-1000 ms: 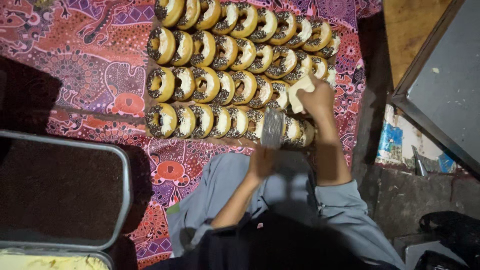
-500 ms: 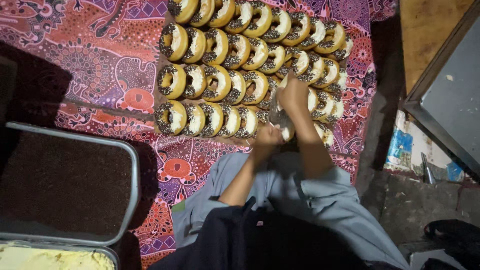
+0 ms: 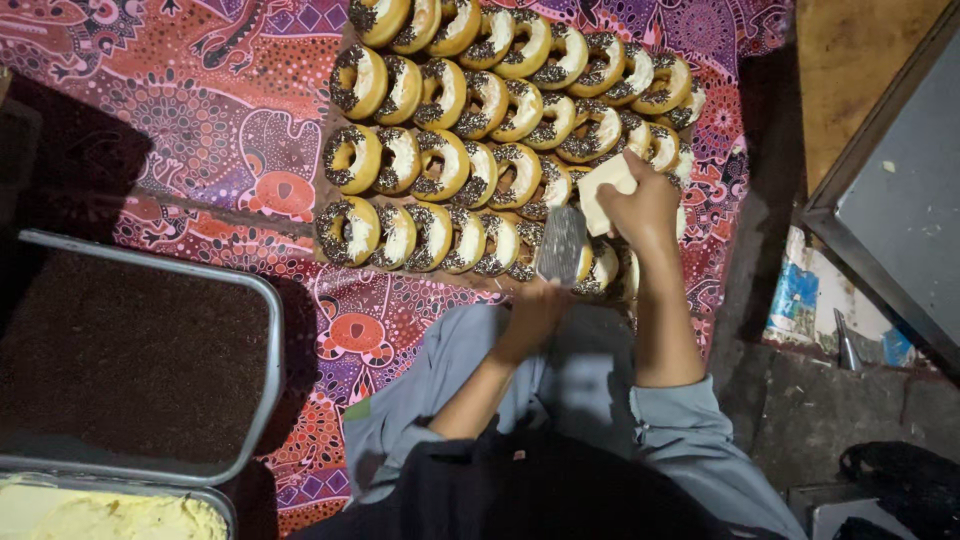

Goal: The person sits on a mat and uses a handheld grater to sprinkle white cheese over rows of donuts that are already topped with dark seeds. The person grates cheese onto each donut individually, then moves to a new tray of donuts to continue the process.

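grater (image 3: 561,245): small metal one, upright over the near row of doughnuts, its handle closed in the left hand (image 3: 535,310).
block (image 3: 606,190): pale, squarish, pressed against the grater's upper right; gripped by the right hand (image 3: 645,205), fingers curled round it.
hands: both closed, each on its own item, meeting above the near right corner of the doughnuts; forearms bare, grey sleeves pushed up to the elbows.
doughnuts (image 3: 440,165): four overlapping rows leaning on one another, iced white and covered with dark sprinkles; the rows run from left to right across the upper middle of the view.
cloth (image 3: 180,110): patterned red, purple and orange, spread under the doughnuts.
tray (image 3: 272,350): metal, rounded corners, at the lower left, filled with dark sprinkles; well apart from the hands.
second tray (image 3: 205,492): at the bottom left edge, holding pale yellow cream; only a part shows.
metal tabletop (image 3: 890,200): grey, at the right edge, partly in view.
wooden board (image 3: 850,70): at the upper right, beside the cloth.
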